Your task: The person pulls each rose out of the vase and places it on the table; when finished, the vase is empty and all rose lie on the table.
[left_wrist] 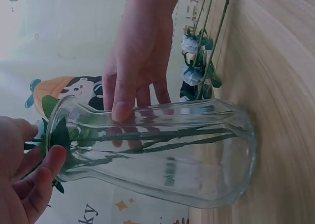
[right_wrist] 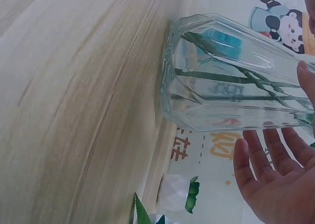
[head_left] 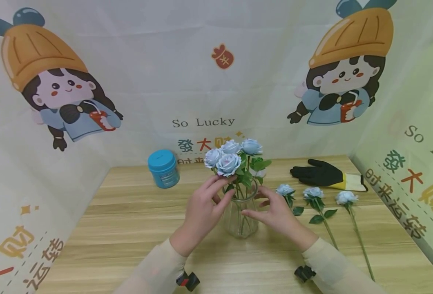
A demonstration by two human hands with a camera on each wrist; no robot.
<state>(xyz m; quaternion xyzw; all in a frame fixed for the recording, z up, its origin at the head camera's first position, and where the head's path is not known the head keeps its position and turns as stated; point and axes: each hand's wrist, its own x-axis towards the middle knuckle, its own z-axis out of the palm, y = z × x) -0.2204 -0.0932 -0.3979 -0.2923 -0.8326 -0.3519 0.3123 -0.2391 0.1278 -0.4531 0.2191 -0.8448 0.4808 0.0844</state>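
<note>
- A blue tub (head_left: 164,169) stood upright near the back edge of the wooden surface (head_left: 128,228), toward its back left corner.
- The left hand (head_left: 203,210) was at the vase's mouth, just under the blossoms, with its fingers among leaves and stems; whether they pinched a stem, I could not tell.
- Four pale blue roses (head_left: 229,164) stood in the vase, heads above its rim, stems slanting down inside.
- The clear glass vase (head_left: 241,228) stood upright, midway between the left and right edges.
- A small white pot (right_wrist: 174,192) with a green plant sat behind it, near the back edge.
- The right hand (head_left: 277,214) held the vase loosely, thumb on the near side, fingers spread around the far side.
- Three loose roses (head_left: 313,192) lay toward the right edge, two visible stems running frontward.
- A black glove (head_left: 317,174) lay by the back right corner.
</note>
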